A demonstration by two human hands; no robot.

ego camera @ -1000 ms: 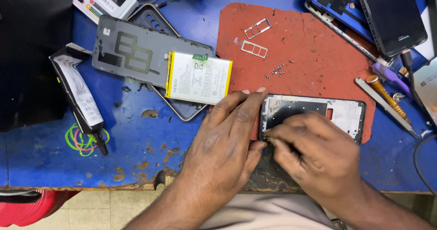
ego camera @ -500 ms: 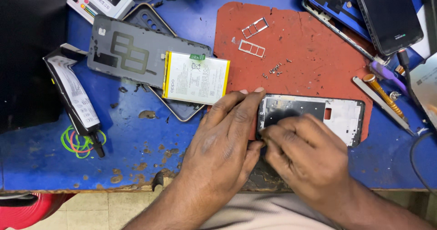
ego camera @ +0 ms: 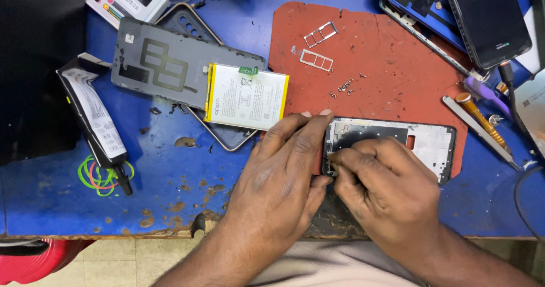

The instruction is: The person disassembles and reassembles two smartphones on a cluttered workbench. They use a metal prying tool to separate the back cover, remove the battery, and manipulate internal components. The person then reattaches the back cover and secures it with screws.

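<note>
head view: both hands (ego camera: pixel 340 179) curl over phone frame (ego camera: pixel 431 142).

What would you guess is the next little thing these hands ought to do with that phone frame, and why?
Probably keep the left hand pressing the phone frame flat while the right hand works at its left edge, since the right fingertips are pinched right there on the red mat.

Both forearms bare, no sleeves; no rings; light trousers

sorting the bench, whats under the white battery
The white battery lies on the grey back cover, overlapping a dark phone case beneath. The covered parts of both are hidden.
</note>
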